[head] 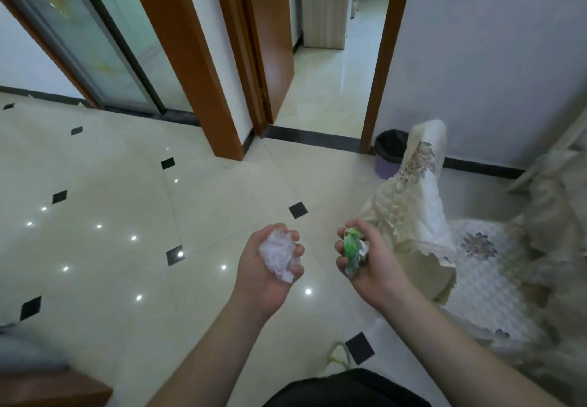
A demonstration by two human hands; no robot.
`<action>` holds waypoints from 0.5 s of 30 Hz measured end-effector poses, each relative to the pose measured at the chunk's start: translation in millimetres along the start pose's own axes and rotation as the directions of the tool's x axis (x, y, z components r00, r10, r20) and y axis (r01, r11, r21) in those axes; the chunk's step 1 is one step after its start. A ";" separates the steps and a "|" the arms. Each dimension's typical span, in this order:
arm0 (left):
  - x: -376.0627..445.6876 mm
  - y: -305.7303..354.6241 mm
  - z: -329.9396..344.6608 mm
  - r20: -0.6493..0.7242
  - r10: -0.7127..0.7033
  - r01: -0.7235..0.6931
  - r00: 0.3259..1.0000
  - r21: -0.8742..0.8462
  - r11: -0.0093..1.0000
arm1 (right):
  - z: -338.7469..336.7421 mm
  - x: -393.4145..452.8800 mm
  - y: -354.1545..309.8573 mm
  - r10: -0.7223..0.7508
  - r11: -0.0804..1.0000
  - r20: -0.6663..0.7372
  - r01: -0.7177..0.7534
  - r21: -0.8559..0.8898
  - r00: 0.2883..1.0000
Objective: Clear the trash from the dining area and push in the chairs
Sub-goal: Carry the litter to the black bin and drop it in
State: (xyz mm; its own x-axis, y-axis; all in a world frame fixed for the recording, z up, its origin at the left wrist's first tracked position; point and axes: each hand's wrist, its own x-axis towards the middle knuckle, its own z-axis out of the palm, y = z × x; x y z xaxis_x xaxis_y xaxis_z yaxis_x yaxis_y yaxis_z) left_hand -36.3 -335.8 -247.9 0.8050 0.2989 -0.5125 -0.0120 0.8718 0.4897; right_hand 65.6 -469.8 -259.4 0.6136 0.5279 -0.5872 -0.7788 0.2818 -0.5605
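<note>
Tiled floor point(133, 184) below, bin point(389, 152) by the wall. Left hand point(270, 267) clamped on crumpled tissue point(279, 257); right hand point(368, 263) clamped on green wrapper point(352, 251).

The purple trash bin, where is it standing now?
In the head view the purple trash bin stands on the floor at the upper right, against the wall beside the brown door frame, partly hidden behind the covered chair.
</note>
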 end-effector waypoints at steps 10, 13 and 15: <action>139.5 58.3 68.0 0.099 -0.037 0.034 0.994 0.029 0.999 | 43.7 122.3 -71.4 0.014 0.999 -0.033 -0.013 0.047 0.999; 180.3 80.3 67.6 0.053 -0.064 0.064 0.997 0.001 0.998 | 61.7 163.3 -82.9 0.029 0.998 -0.049 -0.026 0.053 0.998; 209.7 99.5 64.7 0.053 -0.080 0.081 0.995 -0.017 0.997 | 76.7 194.4 -92.8 0.016 0.998 -0.063 -0.012 0.066 0.998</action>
State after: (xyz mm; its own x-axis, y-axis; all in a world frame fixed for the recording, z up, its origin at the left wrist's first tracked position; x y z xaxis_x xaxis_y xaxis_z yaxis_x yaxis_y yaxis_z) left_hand 169.6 -211.4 -261.0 0.8335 0.2077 -0.5119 0.0429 0.8995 0.4348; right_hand 247.1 -331.9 -276.7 0.6079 0.4812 -0.6316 -0.7930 0.3281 -0.5133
